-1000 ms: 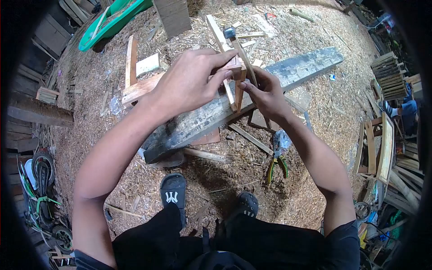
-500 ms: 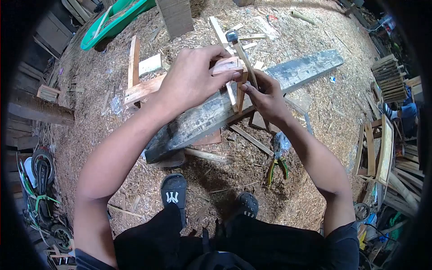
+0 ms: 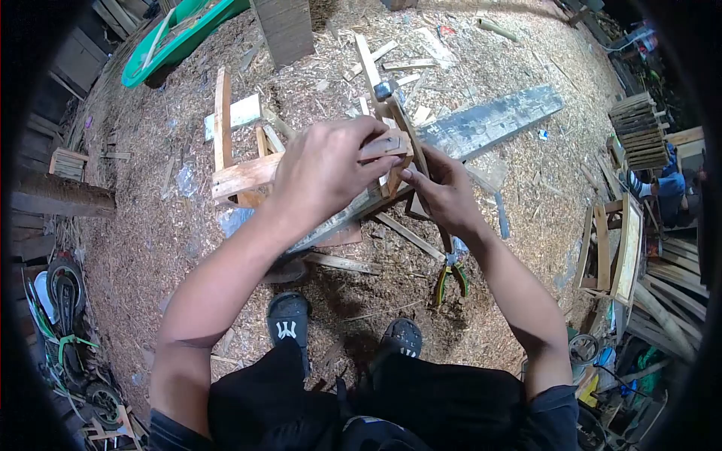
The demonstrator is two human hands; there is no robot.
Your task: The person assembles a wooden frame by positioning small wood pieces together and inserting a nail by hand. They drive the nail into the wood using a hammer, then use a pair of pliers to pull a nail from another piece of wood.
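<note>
My left hand [image 3: 320,161] is closed around the end of a wooden frame [image 3: 244,177], fingers above and thumb along the near side. A small dark mark shows on top of the held end. My right hand [image 3: 445,194] wraps a hammer [image 3: 410,128] by its wooden handle, metal head up and away from me. Its thumb rests against the upright piece under the frame's end. Below both hands lies a thick, worn timber beam [image 3: 500,120], partly hidden by them. Pliers [image 3: 452,279] with yellow-green handles stand just below my right hand.
Wood shavings and offcuts cover the ground [image 3: 150,263]. A green tub [image 3: 177,49] lies at upper left, beside a wooden post [image 3: 284,34]. A small bike [image 3: 68,301] is at left. At right are a wooden frame [image 3: 626,248] and stacked sticks [image 3: 639,131]. A sandaled foot shows there.
Both hands, with the frame end and hammer, are slightly lower in view. The left hand and frame end have turned a little. The view itself has shifted.
</note>
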